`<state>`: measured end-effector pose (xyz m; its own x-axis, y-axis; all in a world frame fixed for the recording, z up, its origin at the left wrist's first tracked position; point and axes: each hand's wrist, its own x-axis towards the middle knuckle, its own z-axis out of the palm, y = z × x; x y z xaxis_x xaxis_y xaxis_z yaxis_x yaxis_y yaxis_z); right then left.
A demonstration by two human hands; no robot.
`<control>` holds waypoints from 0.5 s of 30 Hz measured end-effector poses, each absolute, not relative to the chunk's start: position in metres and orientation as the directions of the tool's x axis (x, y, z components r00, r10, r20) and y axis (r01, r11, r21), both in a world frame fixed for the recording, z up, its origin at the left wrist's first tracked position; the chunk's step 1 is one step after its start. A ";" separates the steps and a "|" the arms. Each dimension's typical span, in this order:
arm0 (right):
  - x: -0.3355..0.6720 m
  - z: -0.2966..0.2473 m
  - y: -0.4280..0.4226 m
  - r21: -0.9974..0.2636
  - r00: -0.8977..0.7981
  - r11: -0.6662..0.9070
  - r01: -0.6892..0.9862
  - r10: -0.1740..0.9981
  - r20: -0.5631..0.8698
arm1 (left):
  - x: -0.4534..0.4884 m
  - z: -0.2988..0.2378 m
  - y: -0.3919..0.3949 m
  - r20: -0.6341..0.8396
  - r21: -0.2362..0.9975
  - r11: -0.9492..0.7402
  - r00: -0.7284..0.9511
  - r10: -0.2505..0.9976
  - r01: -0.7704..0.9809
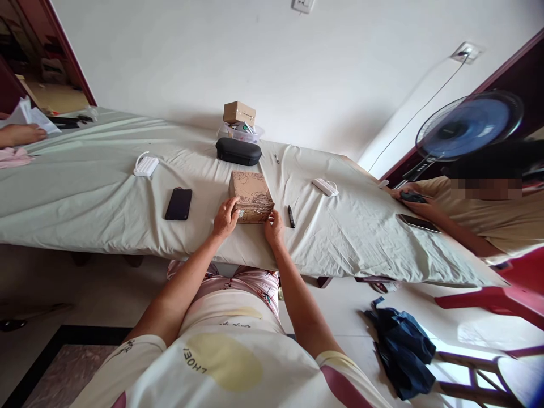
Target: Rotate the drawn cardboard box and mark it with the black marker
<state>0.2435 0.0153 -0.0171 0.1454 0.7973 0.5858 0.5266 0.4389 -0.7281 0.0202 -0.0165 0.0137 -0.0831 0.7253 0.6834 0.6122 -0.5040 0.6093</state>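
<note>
A brown patterned cardboard box (250,191) sits near the front edge of the cloth-covered table (85,192). My left hand (225,219) grips the box's near left corner with curled fingers. At the box's near right corner, my right hand (274,226) presses against it, fingers closed on the edge. A black marker (291,216) lies just right of my right hand. Left of the box rests a black phone (179,203).
Behind the box are a black case (238,151), a plastic tub (240,134) with a small carton (239,113) on top, and two white devices (146,166) (325,187). A seated person at right (484,215) holds something dark; a fan (470,126) stands behind. Another person's hand (21,135) is at far left.
</note>
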 end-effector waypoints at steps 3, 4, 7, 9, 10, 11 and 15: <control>0.244 -0.017 0.015 -0.738 0.143 0.435 0.516 0.806 0.575 | 0.020 0.014 -0.016 0.670 0.617 -0.490 -0.085 0.737 0.616; 0.244 -0.017 0.015 -0.740 0.140 0.435 0.512 0.808 0.572 | 0.021 0.014 -0.016 0.662 0.622 -0.477 -0.092 0.744 0.621; 0.243 -0.015 0.013 -0.747 0.134 0.431 0.506 0.817 0.562 | 0.022 0.014 -0.016 0.636 0.641 -0.434 -0.122 0.762 0.633; 0.242 -0.013 0.012 -0.753 0.136 0.425 0.502 0.821 0.554 | 0.022 0.014 -0.015 0.624 0.652 -0.420 -0.133 0.770 0.631; 0.241 -0.013 0.011 -0.756 0.137 0.422 0.500 0.824 0.550 | 0.021 0.014 -0.015 0.622 0.656 -0.422 -0.132 0.772 0.626; 0.241 -0.012 0.011 -0.758 0.137 0.420 0.498 0.826 0.547 | 0.021 0.013 -0.014 0.624 0.657 -0.431 -0.126 0.771 0.619; 0.242 -0.012 0.010 -0.759 0.127 0.419 0.498 0.830 0.542 | 0.018 0.012 -0.011 0.654 0.641 -0.501 -0.071 0.753 0.581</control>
